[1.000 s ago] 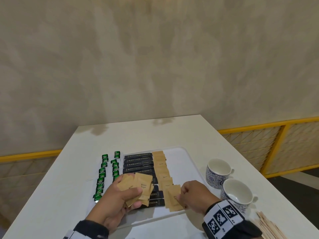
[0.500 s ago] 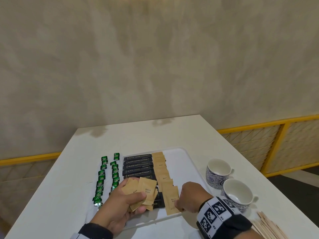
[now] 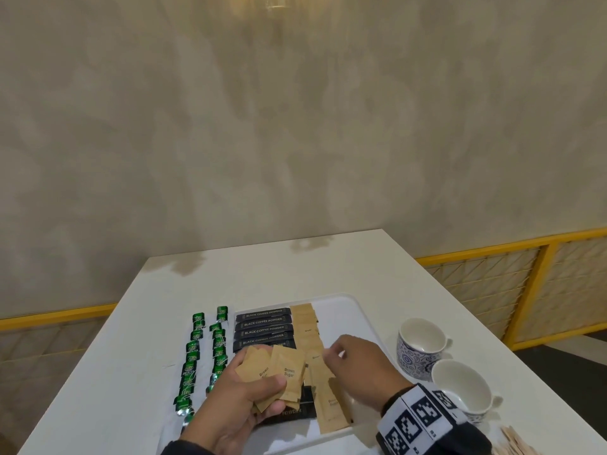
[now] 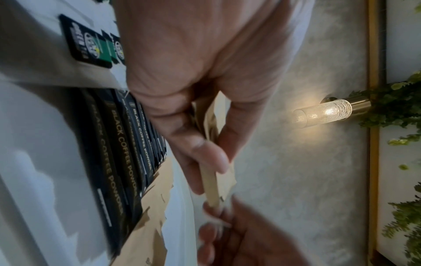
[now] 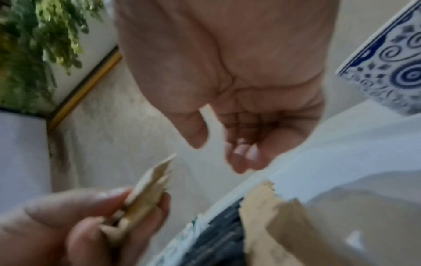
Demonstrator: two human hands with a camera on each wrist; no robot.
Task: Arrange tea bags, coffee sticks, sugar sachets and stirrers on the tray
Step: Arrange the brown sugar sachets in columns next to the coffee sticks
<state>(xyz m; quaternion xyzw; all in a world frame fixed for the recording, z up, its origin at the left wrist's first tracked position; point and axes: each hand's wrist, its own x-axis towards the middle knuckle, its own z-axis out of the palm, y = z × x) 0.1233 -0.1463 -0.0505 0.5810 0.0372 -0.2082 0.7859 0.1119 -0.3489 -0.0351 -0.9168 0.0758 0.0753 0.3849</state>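
several brown sugar sachets point(image 3: 279, 377) fanned in left hand point(image 3: 241, 400), pinched between thumb and fingers above white tray point(image 3: 358, 318). right hand point(image 3: 356, 364) beside them, fingers loosely curled, holding nothing. laid sachet row point(image 3: 307, 326) beside coffee sticks point(image 3: 262, 326); tea bags point(image 3: 203, 353) left.

Bg: mottled beige plaster wall point(image 3: 295, 142) fills most of head view, faint warm glow near its top edge. White table point(image 3: 345, 261) w/ rounded corners runs back to that wall; two greyish patches on the tabletop by its far edge. Yellow-framed railing point(image 3: 492, 257) w/ pale lattice panels runs behind table on both sides, dark floor point(image 3: 584, 349) past right side. Left wrist view: brass wall lamp point(image 4: 323, 112) w/ textured glass tube, lit, warm pool on the plaster; green foliage point(image 4: 396, 108) beside it along a gold-trimmed panel. Right wrist view: same greenery point(image 5: 34, 45), blurred.
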